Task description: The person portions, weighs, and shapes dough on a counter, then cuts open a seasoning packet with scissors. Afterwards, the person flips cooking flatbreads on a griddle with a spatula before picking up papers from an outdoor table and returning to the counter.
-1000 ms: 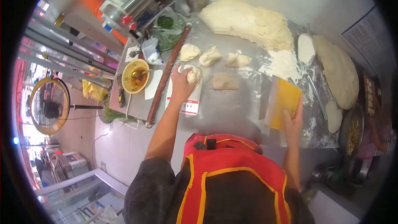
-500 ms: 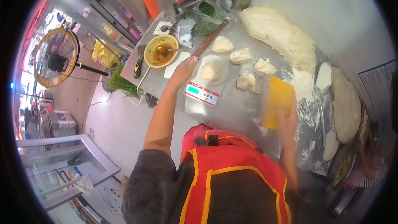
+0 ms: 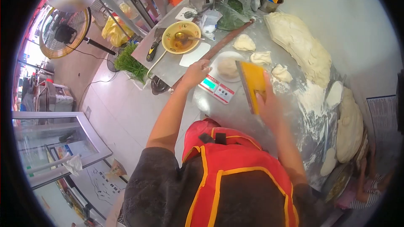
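Observation:
My right hand (image 3: 269,105) grips a yellow dough scraper (image 3: 254,82), held upright just right of the kitchen scale (image 3: 216,89). A blurred lump of dough (image 3: 227,68) lies on the scale's round white plate. At the scale's left edge, my left hand (image 3: 197,73) hangs over a long wooden rolling pin (image 3: 227,39), its fingers loosely bent and apart with nothing seen in them. Small dough pieces (image 3: 261,57) lie behind and right of the scale. My right hand and the scraper cover part of the table there.
A large dough slab (image 3: 299,46) lies at the back right beside scattered flour (image 3: 311,98), with another slab (image 3: 350,126) at the right. A yellow bowl (image 3: 182,38) with brown liquid and a spoon stands back left, near a black-and-yellow-handled tool (image 3: 154,49). Another person's arm (image 3: 362,185) shows lower right.
The scraper has moved left towards the scale in my right hand and is tilted differently. The camera view has shifted, so the table appears further right. My left hand stays by the scale.

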Action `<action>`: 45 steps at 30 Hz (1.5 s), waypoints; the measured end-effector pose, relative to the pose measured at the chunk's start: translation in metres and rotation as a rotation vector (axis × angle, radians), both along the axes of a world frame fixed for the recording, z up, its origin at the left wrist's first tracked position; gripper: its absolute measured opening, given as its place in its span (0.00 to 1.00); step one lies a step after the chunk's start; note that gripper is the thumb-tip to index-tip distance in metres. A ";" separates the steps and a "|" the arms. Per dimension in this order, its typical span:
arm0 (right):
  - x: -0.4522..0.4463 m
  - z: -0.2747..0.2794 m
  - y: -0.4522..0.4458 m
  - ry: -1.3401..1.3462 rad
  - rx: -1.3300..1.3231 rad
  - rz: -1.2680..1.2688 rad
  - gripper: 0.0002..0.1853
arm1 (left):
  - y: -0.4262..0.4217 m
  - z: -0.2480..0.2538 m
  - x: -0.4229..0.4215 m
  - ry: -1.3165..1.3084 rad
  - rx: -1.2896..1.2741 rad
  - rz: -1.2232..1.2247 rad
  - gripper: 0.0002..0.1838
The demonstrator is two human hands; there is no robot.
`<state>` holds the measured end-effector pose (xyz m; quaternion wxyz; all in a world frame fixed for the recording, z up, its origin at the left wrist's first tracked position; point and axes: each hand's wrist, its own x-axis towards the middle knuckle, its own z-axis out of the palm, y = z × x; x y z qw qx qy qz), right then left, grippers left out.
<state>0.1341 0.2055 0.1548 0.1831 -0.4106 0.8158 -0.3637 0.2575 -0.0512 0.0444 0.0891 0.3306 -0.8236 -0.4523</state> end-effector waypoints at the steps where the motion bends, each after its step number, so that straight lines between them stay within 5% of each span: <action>1: 0.002 0.002 -0.007 0.005 0.032 0.019 0.36 | 0.003 -0.001 -0.002 0.015 0.009 0.018 0.21; 12: 0.011 -0.033 -0.060 0.180 0.124 0.146 0.38 | 0.040 -0.044 -0.030 0.242 -0.075 0.148 0.20; 20: 0.013 -0.044 -0.076 0.281 0.241 0.266 0.40 | 0.054 -0.038 -0.028 0.124 -0.273 0.210 0.12; 25: 0.016 -0.059 -0.088 0.294 0.203 0.256 0.39 | 0.053 -0.041 -0.030 0.047 -0.092 0.288 0.10; 29: 0.020 -0.036 -0.066 0.194 0.187 0.259 0.35 | 0.031 -0.065 -0.022 0.270 -0.161 0.395 0.09; 32: 0.013 -0.040 -0.015 0.133 0.157 0.209 0.33 | -0.001 -0.048 -0.006 0.360 0.408 0.544 0.07; 36: 0.009 -0.004 0.032 -0.118 0.240 -0.060 0.33 | -0.005 0.021 0.003 0.488 0.592 0.488 0.11; 45: -0.012 -0.027 0.097 0.132 0.037 -0.273 0.36 | -0.012 0.075 -0.056 0.714 1.069 0.189 0.20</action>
